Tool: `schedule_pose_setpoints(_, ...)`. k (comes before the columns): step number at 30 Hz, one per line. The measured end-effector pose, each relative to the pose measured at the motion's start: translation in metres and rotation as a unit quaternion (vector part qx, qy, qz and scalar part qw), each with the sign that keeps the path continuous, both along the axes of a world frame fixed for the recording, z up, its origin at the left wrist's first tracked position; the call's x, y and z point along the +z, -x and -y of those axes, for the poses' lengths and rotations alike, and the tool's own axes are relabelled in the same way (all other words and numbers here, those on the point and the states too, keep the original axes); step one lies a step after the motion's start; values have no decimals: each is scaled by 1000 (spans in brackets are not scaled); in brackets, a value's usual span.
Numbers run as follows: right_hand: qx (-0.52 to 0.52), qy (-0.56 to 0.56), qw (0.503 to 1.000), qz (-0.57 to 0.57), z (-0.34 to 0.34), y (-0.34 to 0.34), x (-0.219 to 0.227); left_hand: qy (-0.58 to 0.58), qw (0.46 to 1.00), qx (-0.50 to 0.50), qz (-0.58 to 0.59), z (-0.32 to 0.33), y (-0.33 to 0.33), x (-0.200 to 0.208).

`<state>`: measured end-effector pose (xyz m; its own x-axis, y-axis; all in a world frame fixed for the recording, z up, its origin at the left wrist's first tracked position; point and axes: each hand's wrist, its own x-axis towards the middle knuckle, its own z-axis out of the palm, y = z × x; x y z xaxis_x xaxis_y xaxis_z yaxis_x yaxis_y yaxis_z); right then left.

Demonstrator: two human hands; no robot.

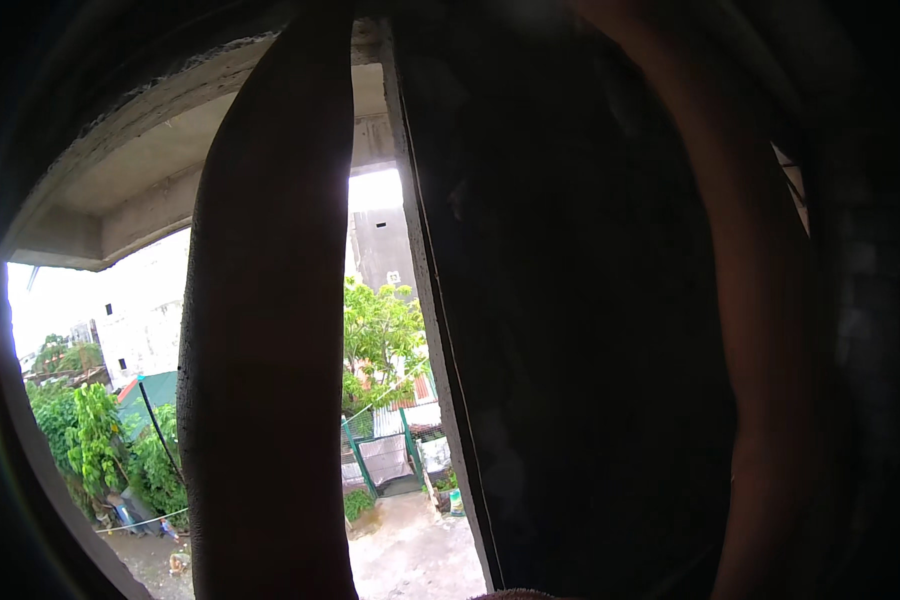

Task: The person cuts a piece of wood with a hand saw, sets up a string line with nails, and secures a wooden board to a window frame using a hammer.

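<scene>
Nearest to us, our left forearm rises as a dark, near-vertical column, narrowing toward the upper rim. Our right forearm stands on the other side, bowed outward, its top slanting inward to the left. Both run up out of view, so we see neither our left hand nor our right hand, and we cannot tell whether the fingers are spread, pressed together or pinching something.

Between the forearms is a broad dark wall, with little detail showing in the shade. Its pale wall edge lies just right of our left forearm, and a thin cord runs along it. The long axis of both is steep, not quite upright: the upper end points up and left, the lower end down and right.

Beyond our left forearm we look out through an opening, beneath a concrete overhang. Outside we see a leafy tree, a green-framed gate, pale ground and, farther left, green shrubs beside a dark pole.
</scene>
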<state>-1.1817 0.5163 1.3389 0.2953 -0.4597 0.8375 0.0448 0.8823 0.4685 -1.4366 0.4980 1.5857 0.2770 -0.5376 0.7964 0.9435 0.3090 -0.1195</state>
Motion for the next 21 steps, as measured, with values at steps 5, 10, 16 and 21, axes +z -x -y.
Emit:
schedule_pose_setpoints(5, -99, 131, 982, -92, -25, 25, 39, 91, 991, -100, -18, -23, -31, -16)
schedule_pose_setpoints(10, -198, 173, 963, 49, -14, 23, 33, -28, 998, 3, -58, -6, 9, 5)
schedule_pose_setpoints(16, -120, 62, 990, -28, -30, 9, 28, 55, 997, 33, -35, -9, -13, 0)
schedule_pose_setpoints(21, -289, 117, 946, -89, -75, 30, 97, 73, 992, 28, -104, -27, -27, -8)
